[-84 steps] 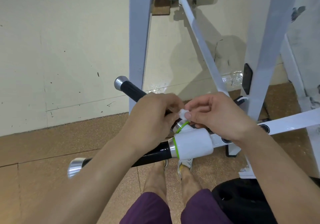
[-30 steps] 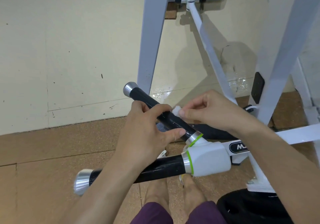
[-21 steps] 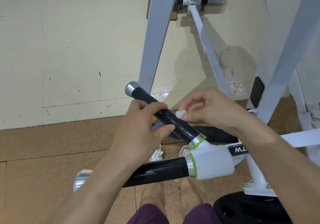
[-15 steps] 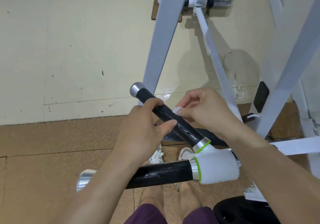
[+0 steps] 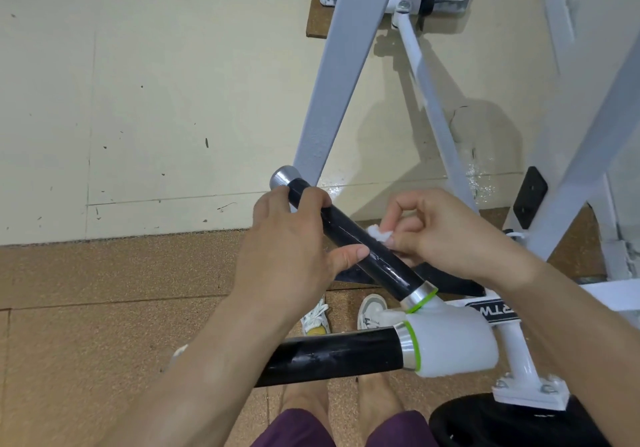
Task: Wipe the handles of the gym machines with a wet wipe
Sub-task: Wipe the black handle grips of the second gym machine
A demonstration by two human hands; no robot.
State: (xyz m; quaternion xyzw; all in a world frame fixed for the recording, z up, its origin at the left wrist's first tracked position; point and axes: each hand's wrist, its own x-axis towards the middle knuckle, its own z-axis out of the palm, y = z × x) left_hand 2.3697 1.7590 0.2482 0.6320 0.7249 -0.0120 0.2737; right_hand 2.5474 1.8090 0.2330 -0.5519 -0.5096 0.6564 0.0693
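Note:
Two black handles with silver end caps branch from a white joint [image 5: 453,346] ringed in green. My left hand [image 5: 294,249] grips the upper handle [image 5: 349,235] near its far end, fingers over the top and thumb along the near side. My right hand [image 5: 436,235] pinches a small wadded white wet wipe [image 5: 379,233] against the right side of that handle, about halfway along. The lower handle [image 5: 343,355] runs left under my left forearm, which hides its end cap.
Grey-white machine frame legs [image 5: 339,86] rise in front of a cream wall. A thin white rod [image 5: 429,100] slants down behind the handles. A black weight plate [image 5: 485,422] lies at the lower right. My legs and shoes [image 5: 372,311] stand on the cork floor below.
My left hand has slid up the upper handle toward its end cap. The wipe in my right hand has stayed against the handle's middle. The view has shifted slightly.

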